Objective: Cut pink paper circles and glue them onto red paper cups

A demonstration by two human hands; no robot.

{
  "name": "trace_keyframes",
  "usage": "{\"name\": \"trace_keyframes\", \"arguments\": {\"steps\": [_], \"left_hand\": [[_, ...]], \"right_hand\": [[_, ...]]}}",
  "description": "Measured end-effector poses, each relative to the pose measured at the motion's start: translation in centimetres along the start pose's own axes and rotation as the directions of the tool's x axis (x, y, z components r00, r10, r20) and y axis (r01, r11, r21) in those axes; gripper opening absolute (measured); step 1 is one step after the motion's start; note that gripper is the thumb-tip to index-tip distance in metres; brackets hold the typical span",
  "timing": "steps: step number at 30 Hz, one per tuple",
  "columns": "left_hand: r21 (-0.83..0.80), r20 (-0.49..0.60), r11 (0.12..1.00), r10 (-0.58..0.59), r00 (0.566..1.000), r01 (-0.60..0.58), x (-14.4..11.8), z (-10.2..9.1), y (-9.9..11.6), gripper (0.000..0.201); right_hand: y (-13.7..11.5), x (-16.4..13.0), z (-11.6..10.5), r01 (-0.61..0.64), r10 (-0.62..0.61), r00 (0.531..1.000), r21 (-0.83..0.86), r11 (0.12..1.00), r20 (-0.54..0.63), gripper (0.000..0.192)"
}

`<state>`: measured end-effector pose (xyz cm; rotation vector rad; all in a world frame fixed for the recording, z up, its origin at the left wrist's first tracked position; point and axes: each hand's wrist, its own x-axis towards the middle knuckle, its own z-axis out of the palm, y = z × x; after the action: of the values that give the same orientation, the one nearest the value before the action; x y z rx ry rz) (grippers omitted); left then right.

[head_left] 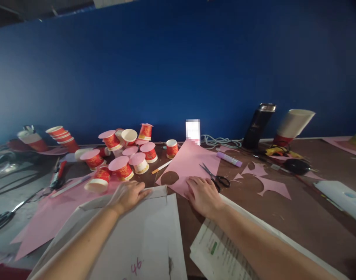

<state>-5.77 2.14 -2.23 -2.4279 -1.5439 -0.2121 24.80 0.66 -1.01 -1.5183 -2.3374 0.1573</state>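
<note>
My left hand rests on the far edge of a white cardboard box, thumb stretched out to the right and nothing seen in it. My right hand lies flat on the near part of a pink paper sheet, which has a round hole cut in it. Black-handled scissors lie beyond its fingers, partly over the sheet. Close to my left hand stand several red and gold paper cups, one of them a cup topped with a pink paper disc.
A purple glue stick and pink paper scraps lie to the right. Behind them are a black flask and a tilted tall cup. Printed pages sit under my right forearm. Stacked cups stand left, below a blue wall.
</note>
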Motion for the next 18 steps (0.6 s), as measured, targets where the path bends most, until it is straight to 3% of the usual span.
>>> {"name": "trace_keyframes", "arguments": {"steps": [3,9,13,18], "left_hand": [[-0.020,0.019,1.000,0.004,1.000,-0.004,0.7,0.3,-1.0,0.050],[-0.020,0.045,0.999,-0.035,0.998,0.036,1.2,-0.8,-1.6,0.051],[-0.028,0.006,0.996,-0.081,0.997,0.082,1.4,-0.8,-1.6,0.052],[-0.021,-0.039,0.999,-0.036,0.999,0.035,2.0,-0.2,-1.5,0.052]], "right_hand": [[0.0,0.0,0.2,-0.009,0.009,1.000,-0.004,1.000,-0.012,0.035],[-0.1,-0.2,0.0,-0.023,0.023,0.999,-0.015,1.000,-0.031,0.032],[-0.3,-0.3,-0.2,-0.035,0.035,0.999,-0.010,0.999,-0.034,0.032],[-0.2,-0.3,-0.1,-0.029,0.029,0.999,-0.016,0.999,-0.033,0.031]]}}
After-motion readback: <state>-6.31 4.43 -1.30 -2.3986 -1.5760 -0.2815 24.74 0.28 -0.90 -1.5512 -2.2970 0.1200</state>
